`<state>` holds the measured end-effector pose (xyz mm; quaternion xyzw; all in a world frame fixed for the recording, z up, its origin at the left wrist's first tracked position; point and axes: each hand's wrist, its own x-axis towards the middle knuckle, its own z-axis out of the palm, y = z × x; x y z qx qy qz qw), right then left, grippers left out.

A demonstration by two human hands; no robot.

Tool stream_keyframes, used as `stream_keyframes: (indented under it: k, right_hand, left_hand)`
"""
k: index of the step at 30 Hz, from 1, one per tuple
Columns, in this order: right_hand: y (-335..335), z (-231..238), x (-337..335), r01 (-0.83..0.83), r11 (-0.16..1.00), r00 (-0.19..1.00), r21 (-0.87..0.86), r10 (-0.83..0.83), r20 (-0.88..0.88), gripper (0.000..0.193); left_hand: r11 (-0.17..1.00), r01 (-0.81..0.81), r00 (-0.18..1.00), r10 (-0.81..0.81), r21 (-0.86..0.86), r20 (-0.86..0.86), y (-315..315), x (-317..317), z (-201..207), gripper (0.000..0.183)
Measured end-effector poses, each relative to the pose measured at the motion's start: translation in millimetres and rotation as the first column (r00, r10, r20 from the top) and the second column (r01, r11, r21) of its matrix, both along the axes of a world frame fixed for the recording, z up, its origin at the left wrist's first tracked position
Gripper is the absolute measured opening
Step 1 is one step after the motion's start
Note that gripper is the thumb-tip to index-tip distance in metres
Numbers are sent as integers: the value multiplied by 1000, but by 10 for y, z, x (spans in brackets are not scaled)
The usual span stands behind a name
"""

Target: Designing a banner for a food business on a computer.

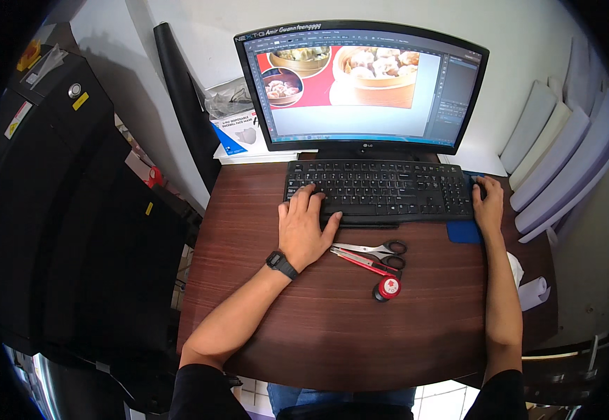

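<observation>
My left hand (304,225) rests at the left end of a black keyboard (371,189), fingers spread over the keys, thumb reaching out by its front edge. A dark watch sits on that wrist. At the keyboard's right end, my right hand (487,204) curls over a dark computer mouse (480,187), mostly hidden beneath the fingers, on a blue mouse pad (463,232). Behind the keyboard stands a monitor (346,126) showing pictures of dumplings in steamer baskets, in an editing window.
Scissors (394,247), a red cutter knife (360,261) and a small red-and-black round object (388,287) lie on the brown desk (304,329). A face-mask box (243,133) stands behind left. Paper rolls (563,154) lean at right; a black machine (73,210) stands left.
</observation>
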<state>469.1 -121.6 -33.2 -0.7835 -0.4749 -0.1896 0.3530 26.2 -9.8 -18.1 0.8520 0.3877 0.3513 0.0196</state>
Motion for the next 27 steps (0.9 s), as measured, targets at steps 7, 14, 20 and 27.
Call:
stream_keyframes:
  k: [7,14,20,27]
  right_hand:
    - [-1,-21,21,-4,1000,1000,12,4,3,25]
    - [-5,-4,-7,-6,1000,1000,15,7,-2,25]
    - [-4,-2,-8,-13,1000,1000,15,13,3,25]
    - [-6,-5,6,-5,1000,1000,10,5,12,25]
  left_hand:
    - [999,-50,998,50,-8,29,12,1,4,48]
    - [999,-44,998,44,3,39,24,4,-2,47]
    - [999,-31,999,30,8,41,23,-4,16,47]
    - [1000,-20,999,20,3,46,8,-2,55,40]
